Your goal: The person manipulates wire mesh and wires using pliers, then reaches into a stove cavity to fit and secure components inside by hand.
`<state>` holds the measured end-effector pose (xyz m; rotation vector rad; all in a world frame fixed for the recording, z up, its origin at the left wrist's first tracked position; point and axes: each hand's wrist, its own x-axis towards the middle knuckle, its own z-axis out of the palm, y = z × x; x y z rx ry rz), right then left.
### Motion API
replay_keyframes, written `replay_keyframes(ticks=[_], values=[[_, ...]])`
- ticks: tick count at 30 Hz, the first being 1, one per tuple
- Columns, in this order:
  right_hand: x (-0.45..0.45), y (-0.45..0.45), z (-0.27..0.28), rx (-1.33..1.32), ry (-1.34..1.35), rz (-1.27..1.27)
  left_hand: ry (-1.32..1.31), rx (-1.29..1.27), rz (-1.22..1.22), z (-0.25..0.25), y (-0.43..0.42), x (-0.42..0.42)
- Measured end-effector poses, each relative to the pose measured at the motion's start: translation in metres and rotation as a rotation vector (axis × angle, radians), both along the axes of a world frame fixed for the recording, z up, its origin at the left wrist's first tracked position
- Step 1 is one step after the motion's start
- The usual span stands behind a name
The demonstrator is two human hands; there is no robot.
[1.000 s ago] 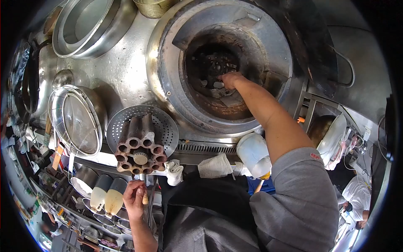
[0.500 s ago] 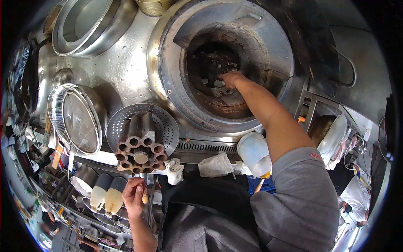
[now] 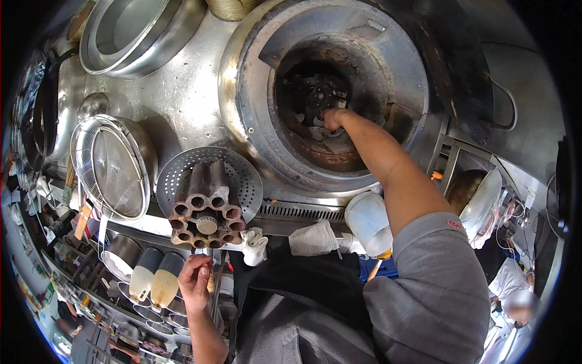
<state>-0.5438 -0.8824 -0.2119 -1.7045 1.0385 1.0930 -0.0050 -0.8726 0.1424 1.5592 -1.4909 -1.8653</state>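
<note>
My right hand (image 3: 336, 119) reaches down inside the round metal stove well (image 3: 394, 91), near its dark bottom, where pale fragments lie. Its fingers are curled down, and what they pinch, if anything, is hidden. My left hand (image 3: 194, 283) is closed at the counter's front edge, right beside a wooden handle (image 3: 210, 280); I cannot tell whether it grips that or something else. Just above it, a rusty burner piece with a ring of tubes (image 3: 212, 188) rests on a perforated metal strainer (image 3: 250, 182).
Wire sieve (image 3: 112, 173) and large metal basins (image 3: 130, 39) stand on the left. White cloths (image 3: 315, 238) and a white plastic jug (image 3: 367, 218) line the front edge. A dark wok (image 3: 454, 67) leans on the right. A co-worker (image 3: 512, 288) is at lower right.
The view has shifted slightly, so the counter items sit a little differently in it. My right hand remains inside the well and my left hand stays by the wooden handle.
</note>
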Motion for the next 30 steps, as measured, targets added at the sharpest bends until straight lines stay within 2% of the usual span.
replay_keyframes(ticks=[1, 4, 7, 9, 12, 13, 14, 16, 18, 26, 28, 29, 30], values=[[-0.004, 0.003, -0.012, 0.003, -0.001, 0.001, 0.003, 0.002, 0.002, 0.000, 0.000, 0.001], [-0.009, 0.008, -0.017, 0.017, 0.069, -0.205, 0.000, -0.001, -0.007, -0.001, 0.000, 0.002], [0.002, -0.003, 0.046, -0.036, 0.039, -0.157, -0.003, -0.022, -0.032, -0.004, -0.001, 0.000], [0.008, -0.004, 0.065, -0.118, 0.104, -0.643, -0.004, -0.030, -0.048, -0.005, -0.002, -0.001], [0.010, -0.008, 0.067, -0.092, 0.102, -0.580, 0.008, 0.023, -0.014, -0.001, -0.003, -0.004], [0.005, -0.005, 0.045, -0.092, 0.102, -0.580, 0.007, 0.022, -0.018, -0.001, -0.004, -0.004], [-0.004, 0.003, 0.000, -0.032, 0.106, -0.449, 0.006, 0.021, -0.022, -0.001, -0.004, -0.004], [-0.004, 0.004, -0.010, 0.027, 0.107, -0.316, 0.013, 0.018, -0.019, 0.000, -0.005, -0.005], [0.009, -0.006, 0.037, -0.015, 0.206, -0.572, 0.019, 0.018, -0.017, -0.001, -0.005, -0.004], [0.007, -0.005, 0.051, -0.047, 0.196, -0.644, -0.003, -0.042, -0.083, -0.004, -0.005, 0.000], [-0.001, 0.006, 0.016, -0.048, 0.216, -0.650, -0.004, -0.036, -0.086, -0.004, -0.005, -0.001], [-0.013, 0.018, -0.033, -0.033, 0.195, -0.506, -0.002, -0.031, -0.088, -0.004, -0.005, -0.002], [-0.014, 0.018, -0.033, -0.025, 0.184, -0.434, -0.002, -0.032, -0.089, -0.004, -0.006, -0.003]])
